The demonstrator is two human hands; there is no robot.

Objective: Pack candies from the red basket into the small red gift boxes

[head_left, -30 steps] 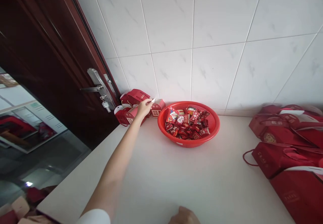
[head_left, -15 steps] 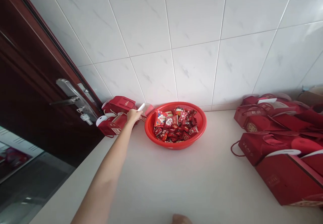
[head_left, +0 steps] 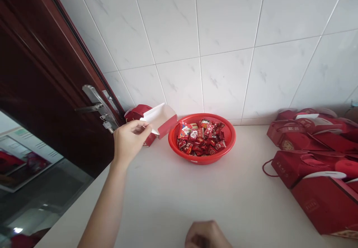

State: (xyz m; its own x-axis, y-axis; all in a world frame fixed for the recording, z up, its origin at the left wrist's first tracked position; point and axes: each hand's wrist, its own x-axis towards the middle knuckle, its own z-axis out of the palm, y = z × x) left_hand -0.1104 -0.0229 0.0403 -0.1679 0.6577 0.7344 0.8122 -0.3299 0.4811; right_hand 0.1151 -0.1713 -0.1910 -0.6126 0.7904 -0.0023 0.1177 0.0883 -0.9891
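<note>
My left hand (head_left: 131,136) pinches the near edge of an open red cardboard box (head_left: 167,125) between thumb and fingers. The box is tilted, and its white inside faces me. Right beside it stands a red plastic basket (head_left: 192,159) with small wrapped sweets (head_left: 200,140) in it. Behind my left hand, other red boxes (head_left: 140,110) are partly covered by the hand and the held box. At the bottom edge my right hand (head_left: 205,233) is curled above the table, away from everything, with nothing visible in it.
Several red gift boxes (head_left: 310,201) with cord handles crowd the right side of the white table (head_left: 223,188). A tiled wall (head_left: 179,80) rises behind the basket. On the left is a dark red door (head_left: 53,72) with a metal handle (head_left: 89,108) and keys.
My left hand has drawn the open box up from the group at the left, toward me. My right hand has come further into view. The whole scene has shifted slightly right.
</note>
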